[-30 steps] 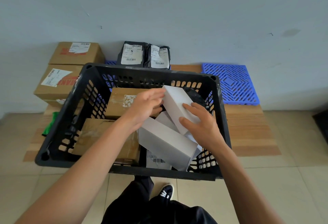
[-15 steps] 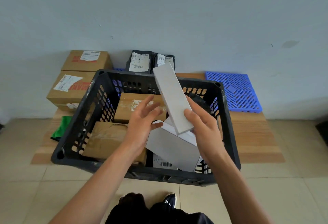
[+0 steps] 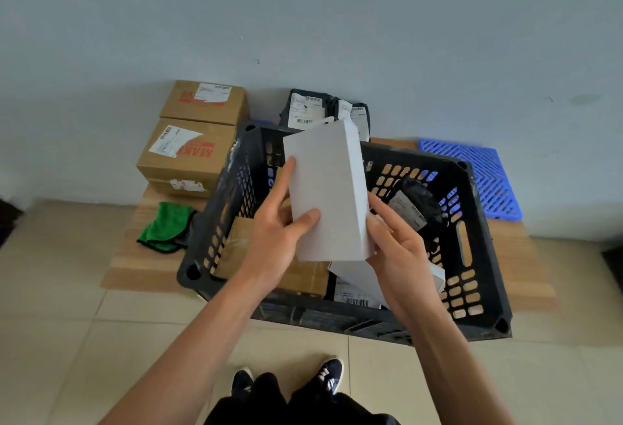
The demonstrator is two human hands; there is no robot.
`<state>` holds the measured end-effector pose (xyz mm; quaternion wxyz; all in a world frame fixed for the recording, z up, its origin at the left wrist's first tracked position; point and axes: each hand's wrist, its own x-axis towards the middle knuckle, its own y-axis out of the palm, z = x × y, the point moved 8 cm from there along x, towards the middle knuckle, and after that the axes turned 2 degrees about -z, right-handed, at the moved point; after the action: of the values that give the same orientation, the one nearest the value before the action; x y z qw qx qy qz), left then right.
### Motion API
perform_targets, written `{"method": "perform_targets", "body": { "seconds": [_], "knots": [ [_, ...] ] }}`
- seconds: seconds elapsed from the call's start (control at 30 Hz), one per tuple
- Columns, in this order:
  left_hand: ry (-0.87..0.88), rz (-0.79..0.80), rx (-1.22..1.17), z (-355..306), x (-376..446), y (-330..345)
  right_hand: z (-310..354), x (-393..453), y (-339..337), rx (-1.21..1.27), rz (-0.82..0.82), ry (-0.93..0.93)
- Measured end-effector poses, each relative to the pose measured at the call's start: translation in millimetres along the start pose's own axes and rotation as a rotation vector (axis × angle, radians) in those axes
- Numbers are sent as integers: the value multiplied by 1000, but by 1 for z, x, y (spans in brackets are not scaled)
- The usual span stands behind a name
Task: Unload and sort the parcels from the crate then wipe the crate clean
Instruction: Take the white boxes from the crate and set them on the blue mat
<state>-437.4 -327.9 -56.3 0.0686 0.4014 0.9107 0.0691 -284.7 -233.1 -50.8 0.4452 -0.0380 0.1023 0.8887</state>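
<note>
Risk: the white box (image 3: 328, 192), held upright above the black crate (image 3: 478, 289), is gripped only at its lower end, so it could tip or slide back onto the parcels inside when moved to a sorting pile. Left hand (image 3: 274, 234) pinches the lower left edge, thumb on the front face. Right hand (image 3: 396, 244) cups the lower right corner, fingers curled behind.

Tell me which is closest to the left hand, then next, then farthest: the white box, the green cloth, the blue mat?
1. White box: held in the left hand.
2. Green cloth: left of the crate.
3. Blue mat: far right, by the wall.
</note>
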Motion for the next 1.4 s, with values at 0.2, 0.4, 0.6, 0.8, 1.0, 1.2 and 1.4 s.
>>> {"method": "perform_targets", "body": {
  "seconds": [0.2, 0.4, 0.6, 0.8, 1.0, 1.2, 1.4],
  "knots": [
    [117, 23, 168, -4, -8, -24, 6, -15, 27, -220, -39, -118],
    [136, 61, 135, -12, -19, -35, 9, -30, 40, -125, -111, -151],
    [87, 97, 39, -11, -32, -54, 11, -48, 53, -21, -163, -153],
    [167, 153, 84, -21, -40, -74, 9, -61, 57, -3, -227, -124],
    [280, 228, 284, -28, -43, -78, 12, -69, 63, -25, -240, -134],
    [178, 246, 72, -31, -46, -70, 4, -75, 56, 41, -284, -100],
    [-112, 358, -130, -19, -48, -53, 9, -82, 60, -39, -276, -157]
  ]
}}
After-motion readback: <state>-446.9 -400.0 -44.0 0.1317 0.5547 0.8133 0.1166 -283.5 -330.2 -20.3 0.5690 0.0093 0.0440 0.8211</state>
